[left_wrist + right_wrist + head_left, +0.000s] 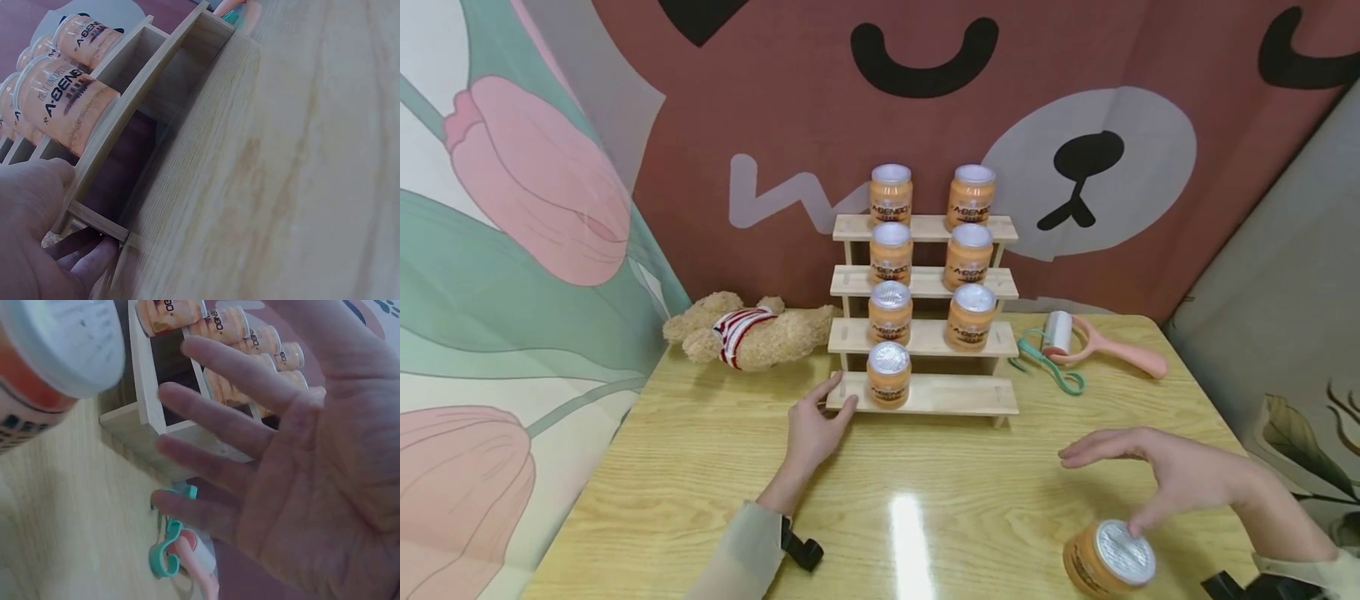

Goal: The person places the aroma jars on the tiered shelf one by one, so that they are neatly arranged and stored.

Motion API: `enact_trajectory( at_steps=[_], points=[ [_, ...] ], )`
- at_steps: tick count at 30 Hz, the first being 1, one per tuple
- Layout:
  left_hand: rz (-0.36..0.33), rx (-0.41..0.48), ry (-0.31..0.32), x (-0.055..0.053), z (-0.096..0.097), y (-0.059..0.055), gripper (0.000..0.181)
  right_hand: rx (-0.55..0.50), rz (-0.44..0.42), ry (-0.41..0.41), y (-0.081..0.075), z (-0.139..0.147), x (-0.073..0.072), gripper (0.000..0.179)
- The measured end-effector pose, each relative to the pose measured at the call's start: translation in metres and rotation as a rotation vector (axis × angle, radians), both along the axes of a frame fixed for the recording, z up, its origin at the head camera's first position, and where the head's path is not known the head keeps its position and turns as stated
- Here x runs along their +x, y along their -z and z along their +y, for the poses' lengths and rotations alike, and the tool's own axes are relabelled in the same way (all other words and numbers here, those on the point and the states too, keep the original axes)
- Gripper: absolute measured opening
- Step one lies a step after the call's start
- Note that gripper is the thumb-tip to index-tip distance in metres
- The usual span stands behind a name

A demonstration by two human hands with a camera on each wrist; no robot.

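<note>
A stepped wooden stand (955, 393) carries several orange jars with pale lids, in two columns. On its lowest step a single jar (889, 385) stands left of the middle. My left hand (817, 427) grips the left end of that step; in the left wrist view the thumb lies on top and the fingers (94, 259) curl round the end by the leg. At the table's front right another orange jar (1086, 562) stands apart. Over it my right hand (1180, 471) is spread, its thumb tip overlapping the lid in the head view; contact cannot be told. The right fingers (212, 412) are straight and separated.
A plush toy (767, 337) in a striped top lies left of the stand. To the right lie green-handled scissors (1052, 367) and a pink lint roller (1120, 346). A patterned cloth (775, 100) hangs behind the wooden table (700, 492).
</note>
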State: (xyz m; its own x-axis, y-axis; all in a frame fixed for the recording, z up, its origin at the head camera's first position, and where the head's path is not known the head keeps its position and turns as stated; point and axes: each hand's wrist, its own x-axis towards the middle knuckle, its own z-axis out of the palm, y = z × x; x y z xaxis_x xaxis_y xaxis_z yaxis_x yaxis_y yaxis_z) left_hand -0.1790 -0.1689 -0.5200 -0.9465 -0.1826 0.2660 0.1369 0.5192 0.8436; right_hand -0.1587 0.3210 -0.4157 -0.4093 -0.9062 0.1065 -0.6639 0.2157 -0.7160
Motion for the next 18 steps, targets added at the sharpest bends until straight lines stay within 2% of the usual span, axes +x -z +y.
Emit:
enact_trajectory(
  at_steps=[6,13,18],
  points=[
    [-0.002,0.0,-0.003,0.0,-0.001,0.0,0.052,0.002,-0.139,-0.054,0.013,0.004,0.008,0.071],
    [0.002,-0.005,-0.007,-0.001,-0.001,0.001,0.051,0.043,-0.339,-0.092,0.019,0.006,0.013,0.068],
    [0.002,-0.003,0.0,-0.001,0.0,0.001,0.051,0.03,-0.413,-0.15,0.029,0.008,0.014,0.069]
  ],
)
